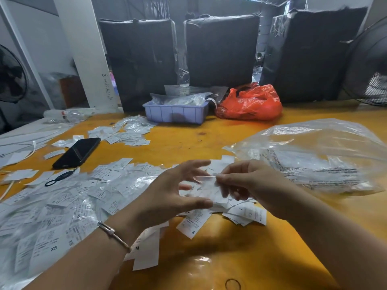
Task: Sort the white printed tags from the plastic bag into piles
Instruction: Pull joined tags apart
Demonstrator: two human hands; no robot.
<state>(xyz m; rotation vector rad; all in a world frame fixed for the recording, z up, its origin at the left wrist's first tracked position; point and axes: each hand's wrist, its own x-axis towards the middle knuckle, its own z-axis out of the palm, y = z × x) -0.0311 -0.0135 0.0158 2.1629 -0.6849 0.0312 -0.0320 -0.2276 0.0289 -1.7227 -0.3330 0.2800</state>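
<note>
A small bundle of white printed tags (206,190), seemingly in a thin clear sleeve though blur makes that uncertain, is held above the yellow table (219,135) between both hands. The right hand (247,185) pinches its upper edge with thumb and forefinger, while the left hand (167,191) cups it with fingers spread and thumb under its near edge. Loose tags (52,216) lie heaped to the left, a smaller pile (245,213) sits just beneath the hands, and another pile (127,131) lies farther left. The clear plastic bag (314,155) rests to the right. A black phone (77,152) lies at left, a blue tray (176,114) and a red bag (251,103) beyond.
</note>
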